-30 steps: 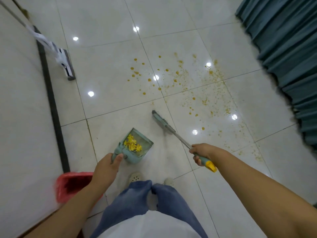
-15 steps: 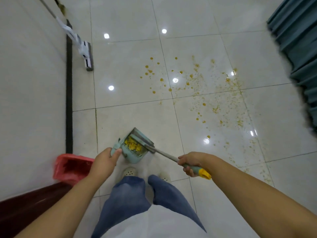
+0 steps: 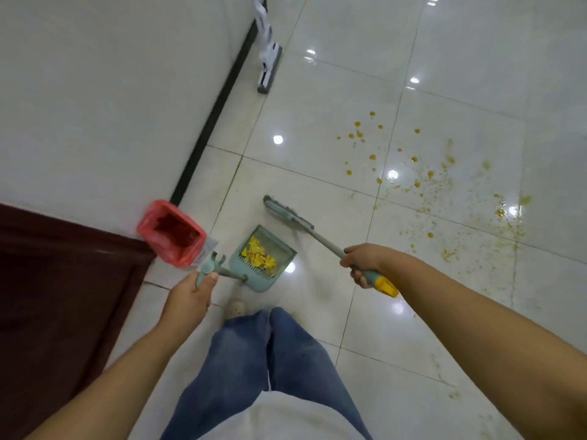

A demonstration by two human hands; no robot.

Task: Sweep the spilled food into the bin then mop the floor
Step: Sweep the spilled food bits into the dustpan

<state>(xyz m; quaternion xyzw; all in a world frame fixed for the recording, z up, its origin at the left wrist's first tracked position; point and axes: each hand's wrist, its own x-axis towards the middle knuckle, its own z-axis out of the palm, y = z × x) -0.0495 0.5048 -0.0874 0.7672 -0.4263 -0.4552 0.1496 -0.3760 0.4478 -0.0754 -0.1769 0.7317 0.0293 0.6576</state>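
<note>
Because the dustpan (image 3: 281, 249) carries a heap of yellow food (image 3: 258, 255) and sits just beside the red bin (image 3: 171, 231), the step in hand is judged to be emptying the pan into the bin.

**Procedure**
1. Hold the pan level while moving it. The food lies near the toothed back edge, and a forward tilt would spill it over the open lip.
2. Bring the lip over the bin opening before tipping. The bin stands against the wall, so approach from the open floor (image 3: 317, 106) side.
3. Tip slowly and let the heap slide as one mass.
4. Keep the broom (image 3: 287, 214) clear of the pan. Its head lies just beyond the pan's far edge; whether it touches the floor cannot be told.

**Hand state**
- The left hand (image 3: 190, 295) has its fingers curled round the top of the dustpan handle.
- The right hand (image 3: 362, 262) is wrapped round the broom shaft, just above the yellow end cap.

**Inventory**
- Dustpan: one.
- Broom: one.
- Bin: one, lined in red.
- Mop (image 3: 266, 65): one, leaning at the wall, well apart from the hands.
- Food: one heap; the pieces are too clumped to count.
- Orange spots and smears (image 3: 444, 185) on the floor: many, not countable, awaiting the mop.
</note>
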